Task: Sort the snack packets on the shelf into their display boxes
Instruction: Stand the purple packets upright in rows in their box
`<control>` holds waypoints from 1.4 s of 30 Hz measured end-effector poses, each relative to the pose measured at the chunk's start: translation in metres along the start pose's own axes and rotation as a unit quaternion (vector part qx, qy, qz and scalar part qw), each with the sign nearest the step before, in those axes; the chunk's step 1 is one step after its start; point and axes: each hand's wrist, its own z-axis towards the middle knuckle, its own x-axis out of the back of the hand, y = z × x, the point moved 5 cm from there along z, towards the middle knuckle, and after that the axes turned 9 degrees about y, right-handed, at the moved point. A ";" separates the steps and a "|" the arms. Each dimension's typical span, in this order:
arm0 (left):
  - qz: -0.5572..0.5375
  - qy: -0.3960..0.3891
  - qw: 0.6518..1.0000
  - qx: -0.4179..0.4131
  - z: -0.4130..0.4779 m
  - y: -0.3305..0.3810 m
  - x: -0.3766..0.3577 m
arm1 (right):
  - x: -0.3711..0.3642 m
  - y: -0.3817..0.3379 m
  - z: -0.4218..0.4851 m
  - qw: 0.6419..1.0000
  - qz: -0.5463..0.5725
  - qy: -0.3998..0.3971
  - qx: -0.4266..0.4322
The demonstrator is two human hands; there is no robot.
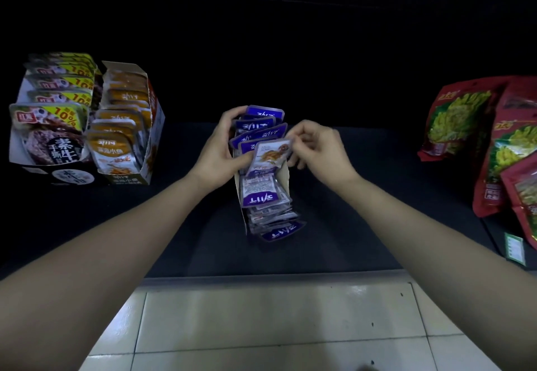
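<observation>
A narrow display box of purple snack packets stands in the middle of the dark shelf. Several packets stand upright in its far half, and others lie tumbled toward the near end. My left hand grips the left side of the upright stack, thumb on the front packet. My right hand pinches the top right corner of one purple packet held at the front of the stack.
At the left stand a box of orange packets and a box of beef-style snack packs. Red bags with green pictures lean at the right. The shelf's front edge borders a tiled floor.
</observation>
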 end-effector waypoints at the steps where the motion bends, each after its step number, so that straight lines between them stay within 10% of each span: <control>1: 0.000 0.000 1.000 0.000 0.000 0.000 0.000 | 0.000 0.002 0.002 0.999 0.032 -0.004 -0.037; 5: -0.003 -0.002 1.000 0.010 0.001 -0.004 -0.001 | -0.006 0.013 -0.001 0.989 0.075 -0.067 -0.106; 22: 0.013 0.012 1.000 0.023 0.002 -0.002 -0.003 | 0.023 -0.008 -0.005 0.945 -0.245 -0.172 0.134; 26: 0.003 0.015 0.999 0.030 0.001 -0.001 -0.003 | 0.048 -0.008 0.008 0.962 -0.234 -0.108 0.091; 32: 0.000 0.013 0.999 0.035 0.002 -0.004 -0.003 | 0.045 0.012 0.000 0.984 0.121 -0.039 -0.125; 42: -0.027 -0.012 0.999 0.020 0.004 -0.014 -0.004 | -0.011 0.026 -0.005 0.995 -0.036 0.049 -0.077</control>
